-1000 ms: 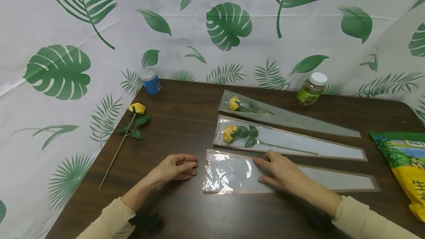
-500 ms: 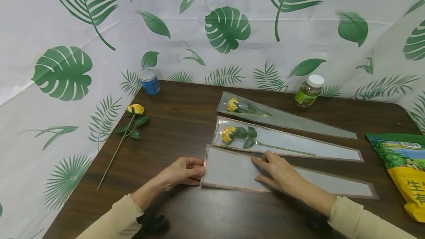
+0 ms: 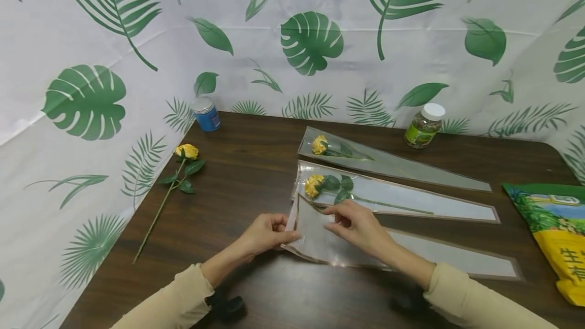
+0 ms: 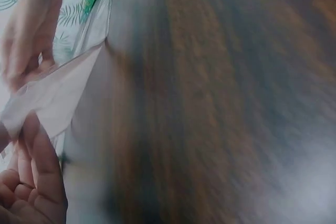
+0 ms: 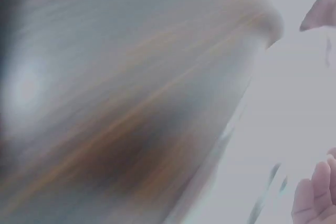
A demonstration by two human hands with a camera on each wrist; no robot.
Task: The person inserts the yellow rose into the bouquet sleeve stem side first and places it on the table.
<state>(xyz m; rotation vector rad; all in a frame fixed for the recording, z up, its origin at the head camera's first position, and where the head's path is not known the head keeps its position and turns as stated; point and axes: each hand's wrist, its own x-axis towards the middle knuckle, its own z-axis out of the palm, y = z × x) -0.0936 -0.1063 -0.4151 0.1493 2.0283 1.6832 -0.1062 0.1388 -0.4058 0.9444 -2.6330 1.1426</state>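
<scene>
In the head view, the tapered clear-and-white flower sleeve nearest me has its wide left end lifted and bent. My left hand pinches that wide end between thumb and fingers. With thumb and fingertips, my right hand grips the sleeve's far edge. The left wrist view has the sleeve's raised corner above my left fingers. Just beyond, a second sleeve holds a yellow rose. Another sleeve behind it also contains a yellow rose.
A loose yellow rose with a long stem lies at the table's left. A blue can stands at the back left, a white-lidded jar at the back right. A green-and-yellow bag lies at the right edge.
My left hand has moved right and taken hold of the near sleeve's wide end. My right hand has shifted left from lying on the sleeve to gripping its edge. That end has lifted and bent.
</scene>
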